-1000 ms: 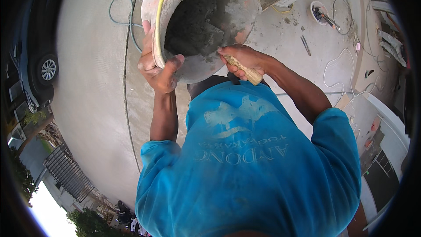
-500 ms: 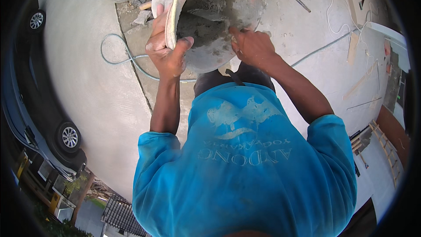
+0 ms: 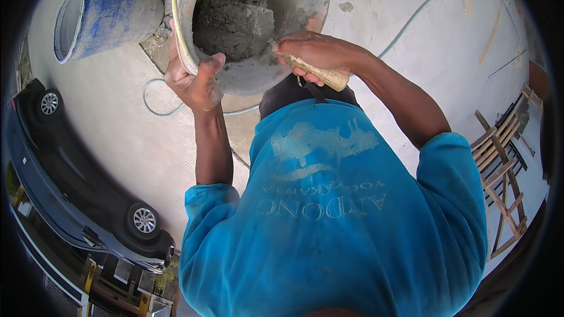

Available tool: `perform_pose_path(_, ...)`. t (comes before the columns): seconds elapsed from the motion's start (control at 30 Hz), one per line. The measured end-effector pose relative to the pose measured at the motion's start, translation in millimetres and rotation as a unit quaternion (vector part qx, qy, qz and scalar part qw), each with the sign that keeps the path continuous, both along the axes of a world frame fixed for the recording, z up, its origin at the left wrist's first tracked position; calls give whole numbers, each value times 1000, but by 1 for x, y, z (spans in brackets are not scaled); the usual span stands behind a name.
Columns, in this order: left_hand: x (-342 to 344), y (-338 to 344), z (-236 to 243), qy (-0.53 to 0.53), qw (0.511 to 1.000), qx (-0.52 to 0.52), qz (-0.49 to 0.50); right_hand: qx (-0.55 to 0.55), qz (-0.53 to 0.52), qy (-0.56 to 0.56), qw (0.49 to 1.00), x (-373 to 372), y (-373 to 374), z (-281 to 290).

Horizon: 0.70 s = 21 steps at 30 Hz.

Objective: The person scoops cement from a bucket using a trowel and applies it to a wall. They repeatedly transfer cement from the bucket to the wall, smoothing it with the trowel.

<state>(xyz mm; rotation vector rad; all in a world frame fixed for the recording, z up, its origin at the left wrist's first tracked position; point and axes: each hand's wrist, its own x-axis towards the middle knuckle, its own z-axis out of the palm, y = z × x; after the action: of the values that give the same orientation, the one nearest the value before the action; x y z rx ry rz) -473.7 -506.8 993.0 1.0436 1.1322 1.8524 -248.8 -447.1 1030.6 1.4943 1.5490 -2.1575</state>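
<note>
A tilted bucket (image 3: 242, 84), smeared with grey, turns its mouth toward me, and wet grey mortar (image 3: 226, 9) lies inside. My left hand (image 3: 197, 82) is closed on the rim, thumb over the edge, close to the yellow handle (image 3: 183, 35). My right hand (image 3: 314, 53) grips the pale wooden handle of a trowel (image 3: 320, 73). The trowel's blade reaches into the bucket against the mortar, coated in grey so its outline is hard to make out.
A blue barrel (image 3: 120, 20) smeared with grey lies or leans at the upper left, beside rubble. A hose (image 3: 417, 14) crosses the concrete floor. At left stands a dark car (image 3: 76, 199); wooden frames and poles (image 3: 502, 170) are at right.
The bucket and both hands have shifted left in view. My right hand has turned, so the trowel's handle now shows. More of the blue barrel and the wooden frames has come into view.
</note>
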Motion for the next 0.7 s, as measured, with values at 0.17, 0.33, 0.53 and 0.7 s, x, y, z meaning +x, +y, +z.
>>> perform_pose_path(0.17, 10, 12, -1, 49, 998, -44, -5, 508, 291, -268, 766, 12, 1, -10)
perform_pose_path(0.33, 21, 13, -11, 91, 996, -2, -10, 462, 203, -221, 835, 45, -7, 7)
perform_pose_path(0.53, 6, 23, -14, 147, 988, 23, -47, 198, 45, -69, 977, 33, -34, -3)
perform_pose_path(0.7, -26, 42, -31, 178, 970, 92, -134, -218, -278, 130, 926, 3, -34, -83)
